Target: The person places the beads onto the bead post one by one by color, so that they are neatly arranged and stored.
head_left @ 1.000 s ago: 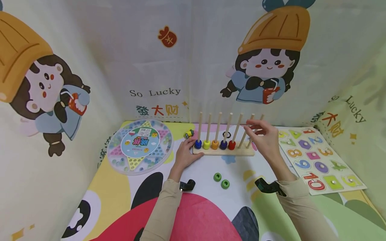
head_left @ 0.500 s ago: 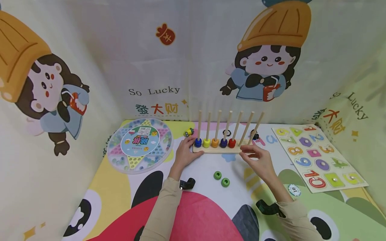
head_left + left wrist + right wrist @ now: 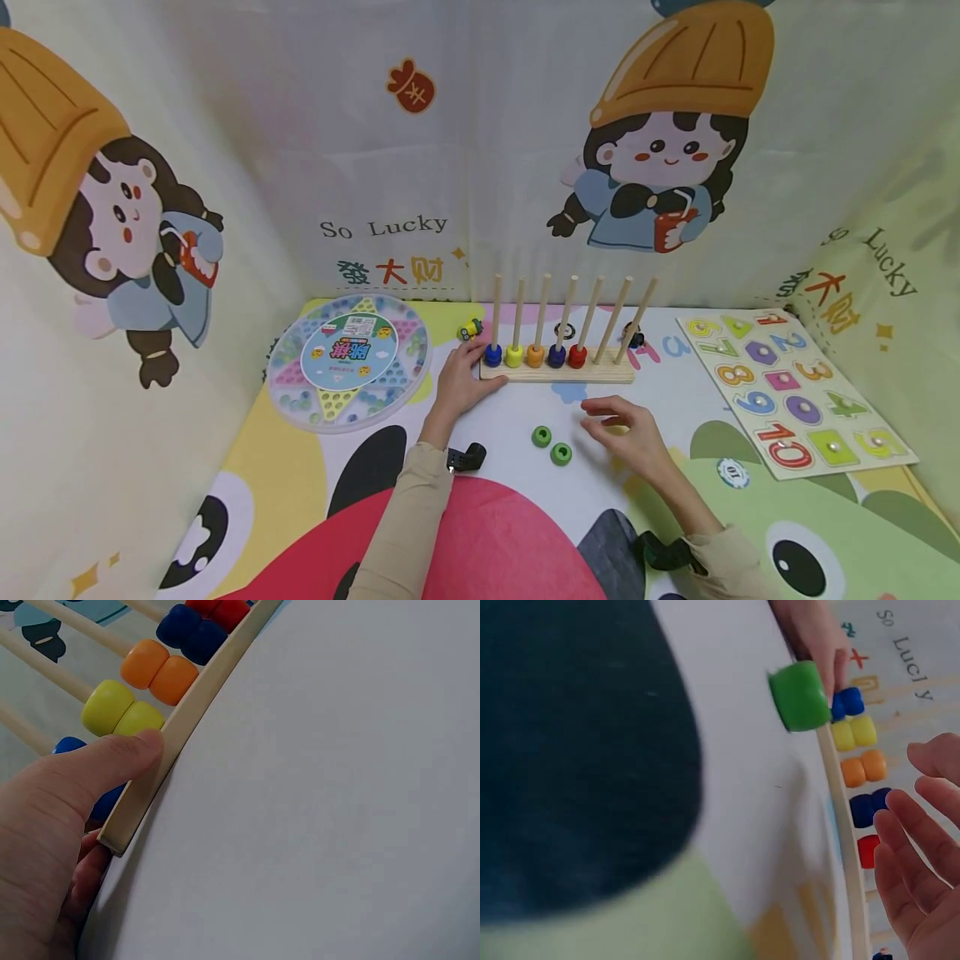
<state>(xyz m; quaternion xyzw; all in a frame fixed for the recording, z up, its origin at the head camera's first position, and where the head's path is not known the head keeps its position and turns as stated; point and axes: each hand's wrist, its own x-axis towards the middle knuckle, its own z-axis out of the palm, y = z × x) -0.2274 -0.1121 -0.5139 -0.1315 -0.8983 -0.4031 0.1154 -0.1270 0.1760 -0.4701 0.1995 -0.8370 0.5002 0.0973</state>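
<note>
A wooden bead stand (image 3: 570, 377) with a row of upright pegs lies across the table. Stacked low on most pegs are blue (image 3: 492, 356), yellow (image 3: 513, 357), orange (image 3: 535, 357), dark blue (image 3: 557, 357) and red beads (image 3: 577, 357); the two pegs at the right end are bare. My left hand (image 3: 459, 387) holds the stand's left end, thumb (image 3: 127, 754) along the front and the other fingers partly hidden behind. Two green beads (image 3: 542, 436) (image 3: 561, 454) lie in front of the stand. Just right of them hovers my right hand (image 3: 628, 432), fingers loosely bent, holding nothing.
A round Chinese checkers set (image 3: 348, 354) lies at the left. On the right are a number puzzle board (image 3: 780, 403) and a poker chip (image 3: 732, 473). A small yellow-green toy (image 3: 470, 329) sits behind the stand's left end, a small dark one (image 3: 636, 339) behind its right.
My right hand has come down from the right-hand pegs, past the stand's front edge, toward the green beads. My left hand and the stand have stayed put.
</note>
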